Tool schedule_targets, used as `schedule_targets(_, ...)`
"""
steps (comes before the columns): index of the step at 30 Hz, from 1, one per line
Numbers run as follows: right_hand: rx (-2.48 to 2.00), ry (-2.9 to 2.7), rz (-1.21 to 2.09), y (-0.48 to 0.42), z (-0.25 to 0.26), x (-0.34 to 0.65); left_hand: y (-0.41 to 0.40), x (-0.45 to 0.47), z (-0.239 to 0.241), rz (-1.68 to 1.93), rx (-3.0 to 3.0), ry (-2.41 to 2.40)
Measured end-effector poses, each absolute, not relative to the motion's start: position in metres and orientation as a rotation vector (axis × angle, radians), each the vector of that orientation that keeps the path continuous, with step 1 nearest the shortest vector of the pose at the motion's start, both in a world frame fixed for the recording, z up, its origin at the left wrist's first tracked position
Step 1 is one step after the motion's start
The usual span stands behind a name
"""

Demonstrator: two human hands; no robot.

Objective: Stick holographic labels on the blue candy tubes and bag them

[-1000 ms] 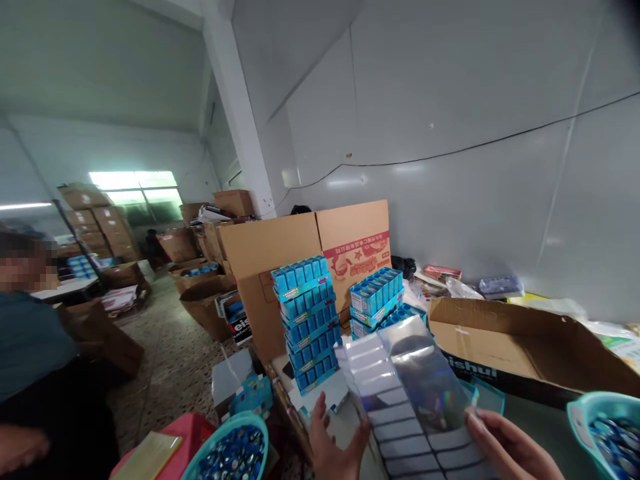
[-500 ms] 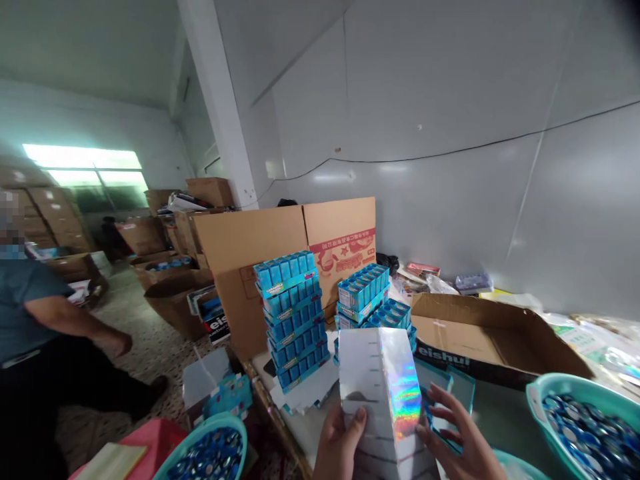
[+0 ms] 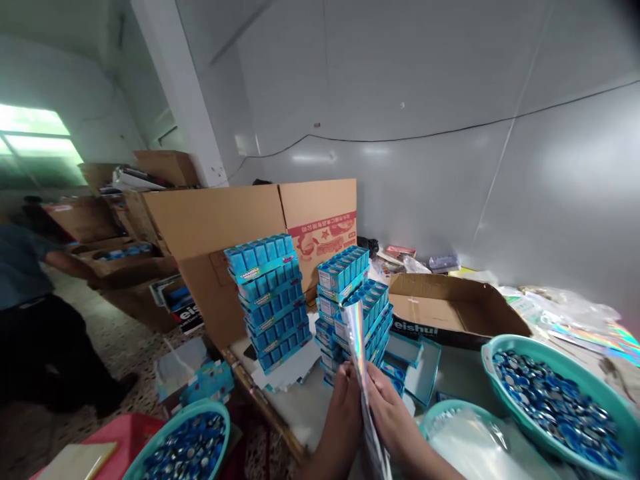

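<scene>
A shiny silver holographic card piece [image 3: 356,333] stands upright, edge-on to me, between my two hands. My left hand [image 3: 343,408] presses on its left side, fingers closed. Against the right side lies my right hand [image 3: 391,407], its fingers closed on the card too. Just behind them rises a stack of blue candy display boxes [image 3: 353,283], partly hidden by the card. Another tall stack of blue boxes [image 3: 270,303] stands to the left. Right of my hands lies an open blue tray [image 3: 424,377].
A teal basin [image 3: 495,393] of blue-and-silver wrapped pieces is at right. Another teal basin [image 3: 226,437] sits lower left. A clear plastic bag [image 3: 470,443] lies near front. Behind are an open carton [image 3: 460,310] and a large cardboard sheet [image 3: 215,220]. A person [image 3: 25,280] is at far left.
The silver card, earlier broad and folded toward me, is now narrow and edge-on. My right hand has moved in against it, and both hands are close together. My view has shifted right.
</scene>
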State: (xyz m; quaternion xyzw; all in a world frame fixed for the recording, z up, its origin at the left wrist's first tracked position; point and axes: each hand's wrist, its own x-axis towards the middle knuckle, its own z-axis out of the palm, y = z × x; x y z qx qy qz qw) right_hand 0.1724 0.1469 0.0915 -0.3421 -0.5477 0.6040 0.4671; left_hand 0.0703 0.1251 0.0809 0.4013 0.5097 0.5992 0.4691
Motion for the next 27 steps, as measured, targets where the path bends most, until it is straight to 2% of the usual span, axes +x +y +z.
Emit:
schedule_targets(7,-0.652,-1.095,1.656,0.149,0.100,0.179,0.131,0.066,0.091,1.556,0.977,1.325)
schedule_targets(14,-0.834,-0.871,1.426,0.154,0.086,0.189,0.125,0.061,0.096,1.644,0.986,1.139)
schedule_targets(18,-0.860,-0.706,1.338,0.156,0.086,0.196,0.132,0.057,0.089,1.468,1.276,1.173)
schedule_targets(27,-0.660,-0.673,1.814,0.145,0.084,0.198,0.159,0.036,0.083,1.412,1.842,1.510)
